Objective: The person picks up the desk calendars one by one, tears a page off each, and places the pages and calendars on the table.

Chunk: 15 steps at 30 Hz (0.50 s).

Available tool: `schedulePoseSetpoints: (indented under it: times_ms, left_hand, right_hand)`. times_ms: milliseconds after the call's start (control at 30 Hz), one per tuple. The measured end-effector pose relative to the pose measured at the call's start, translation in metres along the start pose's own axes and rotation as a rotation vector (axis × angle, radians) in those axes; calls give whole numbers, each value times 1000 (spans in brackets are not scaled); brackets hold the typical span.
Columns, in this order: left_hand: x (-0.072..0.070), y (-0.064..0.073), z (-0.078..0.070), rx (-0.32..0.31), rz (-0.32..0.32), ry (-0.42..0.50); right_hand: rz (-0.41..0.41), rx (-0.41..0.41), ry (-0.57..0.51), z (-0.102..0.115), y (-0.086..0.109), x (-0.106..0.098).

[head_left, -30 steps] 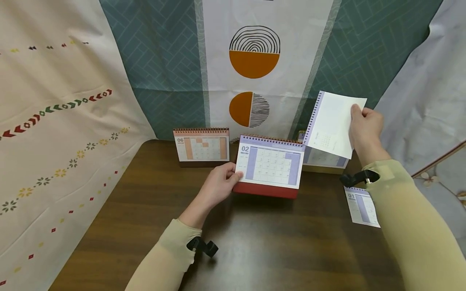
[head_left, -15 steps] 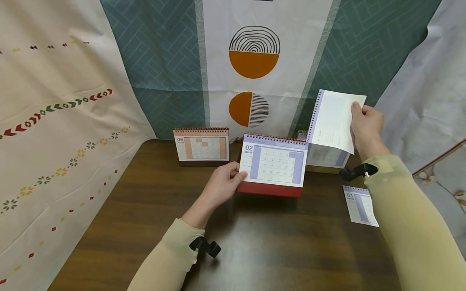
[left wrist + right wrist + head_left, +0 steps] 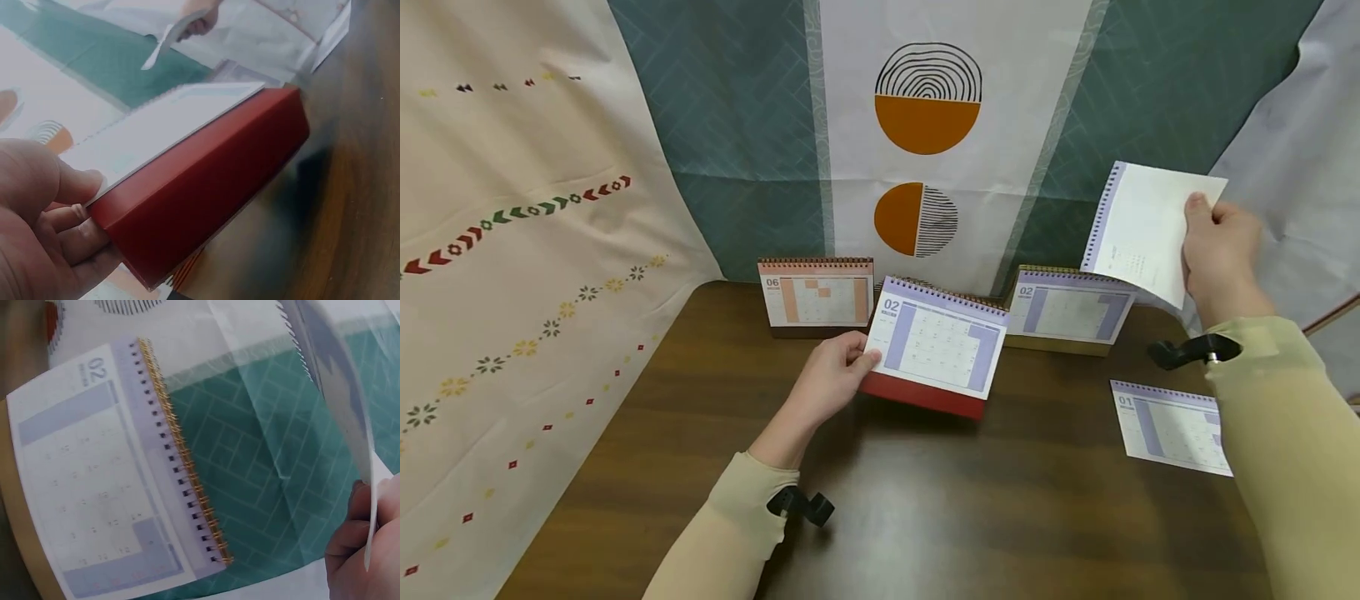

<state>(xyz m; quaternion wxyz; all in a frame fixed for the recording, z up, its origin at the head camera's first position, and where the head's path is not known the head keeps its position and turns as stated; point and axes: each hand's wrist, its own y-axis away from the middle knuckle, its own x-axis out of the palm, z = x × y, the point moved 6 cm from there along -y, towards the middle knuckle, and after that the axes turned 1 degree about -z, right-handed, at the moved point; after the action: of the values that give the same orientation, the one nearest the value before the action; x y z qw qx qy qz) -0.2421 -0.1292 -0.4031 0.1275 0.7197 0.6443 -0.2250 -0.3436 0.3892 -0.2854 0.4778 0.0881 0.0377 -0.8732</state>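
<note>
My left hand (image 3: pixel 829 375) grips the lower left corner of a desk calendar (image 3: pixel 940 346) with a red base, thumb on its page marked 02. In the left wrist view the red base (image 3: pixel 206 181) is tilted up, with fingers under it. My right hand (image 3: pixel 1223 250) pinches the edge of a loose calendar page (image 3: pixel 1153 225), its pale back and punched edge showing, raised at the right. In the right wrist view that page (image 3: pixel 340 394) curves, seen nearly edge-on. Behind stands a second desk calendar (image 3: pixel 1067 308), with a gold base and wire binding, also showing 02.
A third desk calendar (image 3: pixel 818 296), with orange columns and marked 06, stands at the back left. On the wooden table (image 3: pixel 1000 517) a loose page (image 3: pixel 1172 425) marked 01 lies at the right, partly behind the sleeve. Patterned cloths (image 3: pixel 745 150) hang behind and at both sides.
My right hand has carried the loose page up and to the right, uncovering the gold-based calendar. The red-based calendar has shifted slightly left and turned clockwise in my left hand.
</note>
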Motion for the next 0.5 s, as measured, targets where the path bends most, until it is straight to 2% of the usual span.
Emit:
schedulePoseSetpoints:
  times_ms: [167, 333, 500]
  left_hand:
    - [-1, -2, 4, 5, -7, 12]
    - [2, -2, 3, 12, -20, 25]
    - [4, -4, 0, 23, -22, 23]
  right_hand:
    - [59, -76, 168, -1, 6, 8]
    - [131, -133, 292, -7, 14, 8]
    - [185, -202, 314, -10, 23, 3]
